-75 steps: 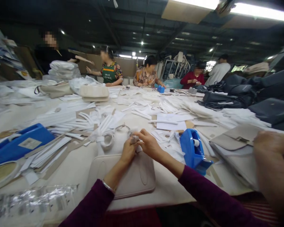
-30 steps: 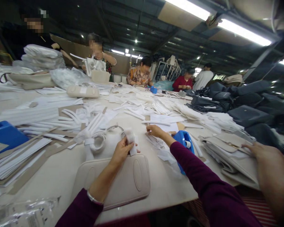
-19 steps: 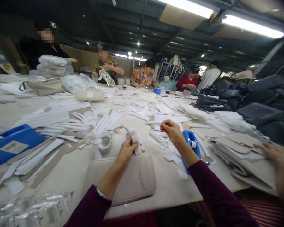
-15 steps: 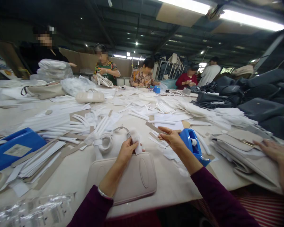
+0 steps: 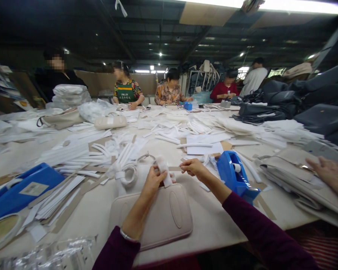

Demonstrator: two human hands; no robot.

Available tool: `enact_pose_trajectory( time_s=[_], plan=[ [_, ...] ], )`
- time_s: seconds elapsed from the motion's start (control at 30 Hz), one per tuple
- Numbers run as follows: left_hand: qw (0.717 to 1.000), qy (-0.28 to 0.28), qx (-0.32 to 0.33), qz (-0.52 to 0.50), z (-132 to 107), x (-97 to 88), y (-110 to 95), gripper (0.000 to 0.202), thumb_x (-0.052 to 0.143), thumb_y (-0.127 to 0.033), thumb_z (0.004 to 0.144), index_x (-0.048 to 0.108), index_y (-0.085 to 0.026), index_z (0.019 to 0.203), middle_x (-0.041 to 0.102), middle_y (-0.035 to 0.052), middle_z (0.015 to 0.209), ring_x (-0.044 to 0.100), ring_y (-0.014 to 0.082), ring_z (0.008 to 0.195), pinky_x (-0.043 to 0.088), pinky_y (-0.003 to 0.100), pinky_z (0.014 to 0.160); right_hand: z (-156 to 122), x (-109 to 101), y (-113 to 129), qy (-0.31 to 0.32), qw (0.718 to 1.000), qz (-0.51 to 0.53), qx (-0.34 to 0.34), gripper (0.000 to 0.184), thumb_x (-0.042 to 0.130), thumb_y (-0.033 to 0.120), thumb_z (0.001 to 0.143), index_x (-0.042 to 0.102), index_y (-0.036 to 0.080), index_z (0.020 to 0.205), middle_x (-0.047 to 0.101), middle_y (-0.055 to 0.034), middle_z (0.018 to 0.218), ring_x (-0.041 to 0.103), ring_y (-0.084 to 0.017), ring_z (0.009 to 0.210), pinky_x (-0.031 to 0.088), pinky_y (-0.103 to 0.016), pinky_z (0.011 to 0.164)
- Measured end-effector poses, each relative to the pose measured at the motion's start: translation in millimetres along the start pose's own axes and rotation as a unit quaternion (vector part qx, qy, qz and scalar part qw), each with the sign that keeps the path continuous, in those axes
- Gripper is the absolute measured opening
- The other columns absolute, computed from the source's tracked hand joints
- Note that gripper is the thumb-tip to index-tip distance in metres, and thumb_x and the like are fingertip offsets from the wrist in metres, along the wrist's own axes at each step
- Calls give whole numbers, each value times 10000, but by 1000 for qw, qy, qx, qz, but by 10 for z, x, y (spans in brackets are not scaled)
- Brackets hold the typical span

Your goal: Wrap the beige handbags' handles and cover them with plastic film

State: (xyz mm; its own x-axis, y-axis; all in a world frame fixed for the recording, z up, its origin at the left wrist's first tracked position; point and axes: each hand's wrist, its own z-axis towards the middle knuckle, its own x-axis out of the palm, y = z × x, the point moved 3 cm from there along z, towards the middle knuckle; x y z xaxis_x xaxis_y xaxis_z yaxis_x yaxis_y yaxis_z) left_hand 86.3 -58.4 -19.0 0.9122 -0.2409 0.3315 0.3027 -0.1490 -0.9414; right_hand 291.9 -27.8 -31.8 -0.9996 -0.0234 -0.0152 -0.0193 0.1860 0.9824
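A pale beige handbag [image 5: 154,217] lies at the table's front edge, oval stitched shapes on its face. My left hand [image 5: 153,183] is closed around a white-wrapped strap end [image 5: 165,171] that stands up at the bag's top edge. To its right, my right hand [image 5: 194,167] is pinched closed, its fingertips at one end of a narrow grey-brown strip [image 5: 174,168] that reaches toward the left hand. A coiled, white-wrapped strap [image 5: 128,174] lies behind the bag. Close to my right wrist stands a blue tape dispenser [image 5: 233,172].
Another blue dispenser [image 5: 25,191] sits at left beside paper and card strips [image 5: 59,195]. White padding rolls [image 5: 101,150] cover the middle. At right, another person's hand [image 5: 326,174] rests on a beige bag [image 5: 287,176]; dark bags [image 5: 321,123] pile behind. Co-workers [image 5: 126,88] work across the table.
My right hand has moved left from beside the tape dispenser, and its fingers have closed into a pinch. My left hand keeps its hold on the wrapped strap end. The view has shifted slightly.
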Motion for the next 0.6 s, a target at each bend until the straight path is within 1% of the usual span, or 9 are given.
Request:
enact_pose_trajectory(
  time_s=[0.17, 0.27, 0.33, 0.43, 0.5, 0.6],
  plan=[
    [1000, -13, -9, -15, 14, -24, 22, 577, 807, -326, 692, 357, -197, 1029, 743, 101, 847, 726, 270, 615, 593, 369, 579, 139, 145, -54, 44, 999, -4, 19, 202, 704, 218, 593, 676, 100, 754, 640, -32, 540, 204, -8, 342, 75, -191, 376],
    [999, -21, -12, -23, 14, -30, 30, 588, 823, -320, 675, 377, -185, 1033, 747, 122, 861, 726, 277, 618, 591, 365, 560, 193, 266, -61, 62, 998, -4, 2, 247, 725, 267, 575, 677, 109, 759, 634, -20, 540, 217, -9, 348, 82, -195, 386],
    [999, -22, -11, -27, 9, -25, 29, 598, 838, -318, 655, 418, -166, 1053, 749, 133, 884, 726, 278, 624, 592, 362, 555, 201, 348, -42, 69, 997, -1, -20, 282, 727, 307, 575, 678, 116, 777, 633, -13, 554, 239, -15, 355, 98, -198, 392],
    [999, -17, -5, -33, 0, -12, 20, 599, 860, -321, 615, 506, -136, 1062, 751, 136, 907, 729, 275, 654, 603, 369, 594, 176, 433, -1, 76, 996, 1, -49, 312, 730, 351, 580, 672, 122, 784, 618, 0, 549, 268, -26, 370, 127, -201, 396],
    [999, -16, -4, -36, -4, -7, 16, 586, 870, -338, 589, 563, -118, 1037, 753, 133, 893, 729, 272, 662, 606, 370, 621, 154, 461, 20, 77, 995, -2, -62, 312, 729, 363, 581, 666, 124, 773, 595, 13, 524, 276, -32, 376, 135, -201, 397],
    [999, -18, -5, -37, -6, -5, 17, 568, 880, -370, 556, 623, -96, 982, 755, 128, 850, 722, 262, 631, 602, 360, 623, 143, 489, 36, 72, 995, -13, -74, 299, 708, 370, 591, 656, 125, 754, 591, 16, 517, 266, -31, 373, 133, -201, 395]
  ],
)
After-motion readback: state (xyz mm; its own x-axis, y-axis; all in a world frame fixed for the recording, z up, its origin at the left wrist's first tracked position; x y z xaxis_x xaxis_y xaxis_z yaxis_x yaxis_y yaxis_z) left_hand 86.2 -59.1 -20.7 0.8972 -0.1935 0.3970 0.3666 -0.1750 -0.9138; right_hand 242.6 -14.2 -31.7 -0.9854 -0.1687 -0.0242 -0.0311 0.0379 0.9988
